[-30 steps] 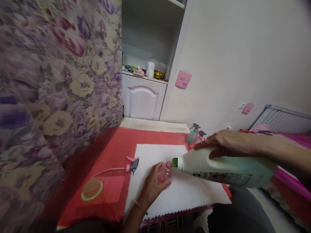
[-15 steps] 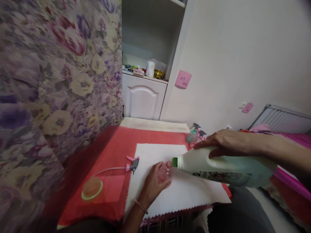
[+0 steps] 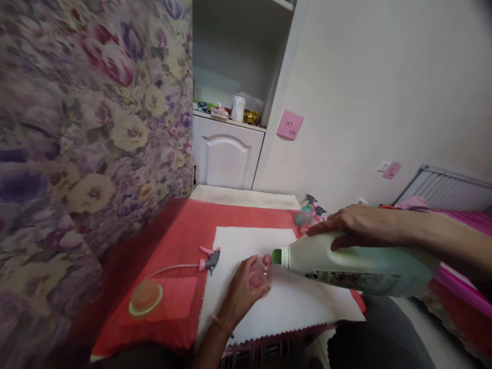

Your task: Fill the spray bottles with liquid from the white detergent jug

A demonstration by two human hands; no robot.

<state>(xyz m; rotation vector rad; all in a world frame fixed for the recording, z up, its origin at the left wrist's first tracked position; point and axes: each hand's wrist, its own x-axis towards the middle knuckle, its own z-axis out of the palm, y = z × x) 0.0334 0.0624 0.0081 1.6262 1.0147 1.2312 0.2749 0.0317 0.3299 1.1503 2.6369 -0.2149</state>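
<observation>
My left hand (image 3: 243, 289) is wrapped round a small clear pink bottle (image 3: 261, 275) that stands uncapped over the white cloth. My right hand (image 3: 355, 226) grips the handle of a large pale green jug (image 3: 346, 264), tipped nearly level. Its green spout (image 3: 276, 257) is right beside the small bottle's mouth; whether liquid is flowing I cannot tell. A pink and grey spray head (image 3: 210, 260) with its tube lies left of my left hand. The tube reaches toward a round orange lid (image 3: 146, 298) with a pale green rim.
A white cloth (image 3: 300, 302) lies on the red table cover (image 3: 169, 241). Spray bottles, one teal (image 3: 305, 212) and one pink (image 3: 313, 223), stand at the table's back right, behind the jug. A white cabinet (image 3: 226, 154) and a floral curtain (image 3: 96, 128) border the table.
</observation>
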